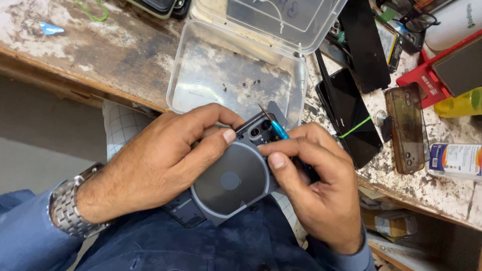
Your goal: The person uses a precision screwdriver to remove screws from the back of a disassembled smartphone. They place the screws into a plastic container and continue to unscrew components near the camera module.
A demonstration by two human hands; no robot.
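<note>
- Phone [236, 180]: opened, back side up, dark grey, with a flat round coil plate and a black camera block at its 12 o'clock end; held over the lap, just off the bench edge.
- Left hand [155, 165]: clamped on the phone's left side, thumb pressed flat beside the camera block; a steel link watch [65, 208] on the wrist.
- Right hand [321, 193]: fingers closed around a screwdriver [273, 125], thin metal tip and blue shaft, its point at the camera block.
- Box [231, 70]: clear plastic, rounded corners, lid hinged open at 12 o'clock; tiny dark screws scattered on its floor; its near wall sits just beyond the hands.
- Bench [100, 50]: worn wood, chipped pale paint, rough edge running from 9 to 4 o'clock.
- At 2 o'clock of the hands: a black phone [351, 113] banded with green elastic, and a brown clear case [405, 128], near each other; little free surface there.
- At 10 o'clock: open bench.
</note>
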